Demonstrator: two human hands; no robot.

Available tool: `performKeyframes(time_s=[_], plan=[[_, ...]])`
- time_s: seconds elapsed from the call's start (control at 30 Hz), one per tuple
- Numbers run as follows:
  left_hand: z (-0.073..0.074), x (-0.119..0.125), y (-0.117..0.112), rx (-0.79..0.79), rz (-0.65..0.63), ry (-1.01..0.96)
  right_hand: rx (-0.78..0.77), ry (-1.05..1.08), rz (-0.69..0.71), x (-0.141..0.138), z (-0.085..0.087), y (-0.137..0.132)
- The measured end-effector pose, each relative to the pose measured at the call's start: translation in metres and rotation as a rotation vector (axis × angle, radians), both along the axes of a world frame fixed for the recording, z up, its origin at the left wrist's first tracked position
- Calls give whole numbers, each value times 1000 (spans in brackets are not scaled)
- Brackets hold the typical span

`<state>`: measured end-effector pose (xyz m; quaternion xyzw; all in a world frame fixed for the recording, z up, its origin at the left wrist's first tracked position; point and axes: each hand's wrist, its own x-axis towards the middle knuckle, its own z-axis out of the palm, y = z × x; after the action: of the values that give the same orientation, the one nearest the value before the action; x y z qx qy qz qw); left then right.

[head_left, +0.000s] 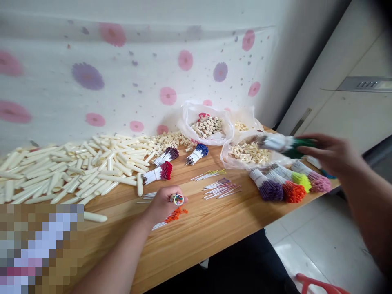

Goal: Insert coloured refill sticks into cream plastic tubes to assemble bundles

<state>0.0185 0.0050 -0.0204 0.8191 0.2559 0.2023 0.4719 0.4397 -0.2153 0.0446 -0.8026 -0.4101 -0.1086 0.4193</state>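
Note:
My left hand (165, 204) is closed around a cream pen barrel (177, 199), its open end up, with several coloured tips showing inside. My right hand (327, 153), at the right above the table, grips a bundle of green-ended pen refills (297, 146), blurred by motion. Orange-ended refills (174, 216) lie loose just below my left hand. Pink and purple refills (220, 188) and yellow ones (210, 174) are spread to its right. Below my right hand lie tied bundles of purple (269, 190), orange (292, 190), yellow-green (301, 179) and pink refills (318, 181).
A heap of cream pen barrels (76, 171) covers the table's left side. Red (161, 172), dark purple (168, 155) and blue bundles (198, 153) lie beside it. Plastic bags (186, 118) of small cream parts (251, 152) stand at the back, against a flowered sheet (147, 73).

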Motion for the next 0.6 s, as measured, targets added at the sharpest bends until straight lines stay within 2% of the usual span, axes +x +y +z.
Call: performKeyframes(time_s=[0.03, 0.1, 0.17, 0.27, 0.37, 0.47, 0.6], plan=[[1, 0, 0, -8, -5, -2, -37, 26, 213, -15, 5, 27], [2, -2, 0, -16, -2, -5, -147, -25, 500, -42, 8, 82], [4, -4, 1, -14, 11, -18, -241, -48, 646, -64, 1, 131], [5, -6, 3, 2, 14, -36, -364, -59, 726, -84, -23, 185], [1, -7, 5, 29, 1, -42, -395, -88, 732, -95, -50, 218], [-6, -7, 7, 52, -7, -37, -397, -135, 729, -107, -70, 235], [-12, -7, 9, 71, -19, -32, -398, -205, 743, -119, -78, 244]])
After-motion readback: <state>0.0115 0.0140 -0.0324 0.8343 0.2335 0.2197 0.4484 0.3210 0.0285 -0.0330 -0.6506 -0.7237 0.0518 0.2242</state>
